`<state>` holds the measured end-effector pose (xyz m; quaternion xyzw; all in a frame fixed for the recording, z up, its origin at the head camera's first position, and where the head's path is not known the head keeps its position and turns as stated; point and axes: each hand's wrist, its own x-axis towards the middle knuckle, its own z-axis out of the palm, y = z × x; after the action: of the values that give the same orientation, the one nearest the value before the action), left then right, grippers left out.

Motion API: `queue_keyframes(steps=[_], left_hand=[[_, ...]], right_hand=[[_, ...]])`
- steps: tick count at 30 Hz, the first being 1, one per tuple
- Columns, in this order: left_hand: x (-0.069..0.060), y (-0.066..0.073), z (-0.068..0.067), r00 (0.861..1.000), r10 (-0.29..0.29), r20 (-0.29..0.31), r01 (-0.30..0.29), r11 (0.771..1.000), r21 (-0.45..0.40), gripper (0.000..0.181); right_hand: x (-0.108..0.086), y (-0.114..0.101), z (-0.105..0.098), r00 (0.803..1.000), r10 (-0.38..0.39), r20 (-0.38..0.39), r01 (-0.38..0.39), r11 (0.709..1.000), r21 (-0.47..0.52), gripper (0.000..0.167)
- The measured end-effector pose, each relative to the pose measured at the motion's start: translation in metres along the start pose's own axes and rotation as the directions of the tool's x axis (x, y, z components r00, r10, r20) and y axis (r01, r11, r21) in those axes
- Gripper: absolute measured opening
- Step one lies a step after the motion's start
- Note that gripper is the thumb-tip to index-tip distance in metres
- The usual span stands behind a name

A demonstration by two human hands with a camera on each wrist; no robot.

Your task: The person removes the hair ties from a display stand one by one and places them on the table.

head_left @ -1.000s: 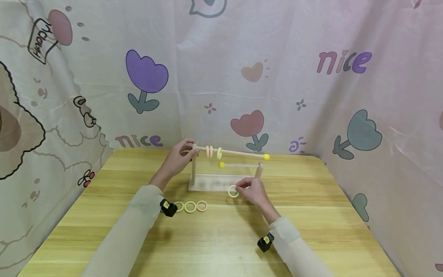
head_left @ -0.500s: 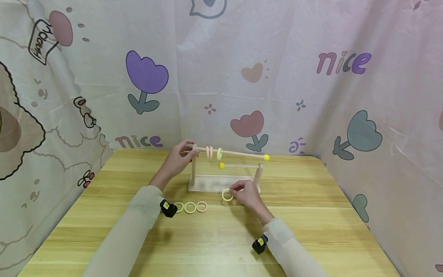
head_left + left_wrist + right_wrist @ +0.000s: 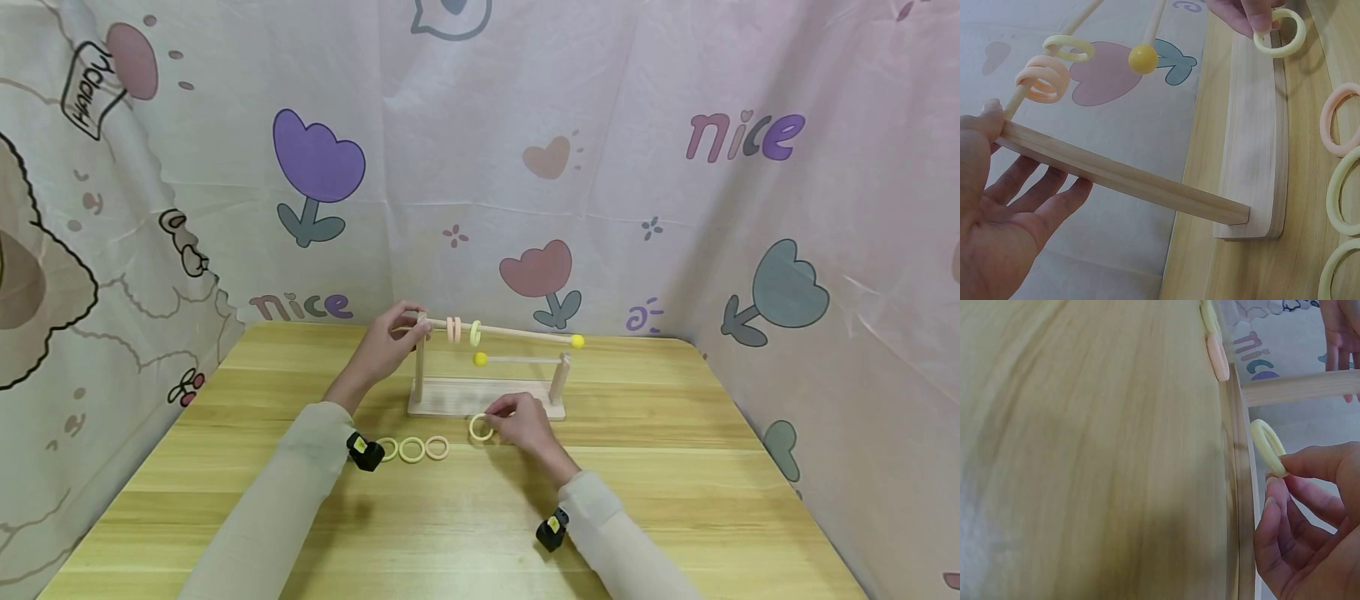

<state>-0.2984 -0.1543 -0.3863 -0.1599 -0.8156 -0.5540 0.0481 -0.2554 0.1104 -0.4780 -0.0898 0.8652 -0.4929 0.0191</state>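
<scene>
My left hand [image 3: 381, 346] grips the top of the left post [image 3: 1122, 178] of a wooden stand [image 3: 450, 398], thumb near the rod's end. Two pink rings [image 3: 1044, 80] and a pale yellow-green ring [image 3: 476, 335] hang on the upper rod [image 3: 525, 334], which ends in a yellow ball [image 3: 577, 341]. A shorter rod with another yellow ball [image 3: 480, 359] extends from the right post [image 3: 558, 382]. In front of the base, my right hand [image 3: 525, 425] pinches a pale yellow ring [image 3: 1262, 440] between thumb and fingertips, held above the table.
A pink ring [image 3: 447, 448] and pale yellow rings [image 3: 1330, 197] lie in a row on the wooden table [image 3: 465, 525], left of my right hand. My left wrist camera [image 3: 365, 451] partly covers the row's left end. A printed curtain [image 3: 450, 167] hangs behind the table.
My right hand has carried the pale yellow ring leftward and slightly toward me, from near the right post to the front of the base. The left hand and stand stay put.
</scene>
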Motion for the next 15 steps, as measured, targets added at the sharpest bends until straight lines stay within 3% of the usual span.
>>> queue_keyframes(steps=[8, 15], left_hand=[[0.000, 0.000, 0.000, 1.000, 0.000, 0.006, 0.000, 1.000, -0.007, 0.039], [0.000, 0.000, 0.000, 1.000, -0.001, 0.006, 0.001, 1.000, -0.003, 0.040]], right_hand=[[0.001, -0.001, 0.006, 0.999, -0.040, 0.014, 0.041, 0.999, -0.032, 0.004], [0.001, -0.002, 0.011, 0.999, -0.019, 0.033, 0.020, 0.999, -0.042, 0.004]])
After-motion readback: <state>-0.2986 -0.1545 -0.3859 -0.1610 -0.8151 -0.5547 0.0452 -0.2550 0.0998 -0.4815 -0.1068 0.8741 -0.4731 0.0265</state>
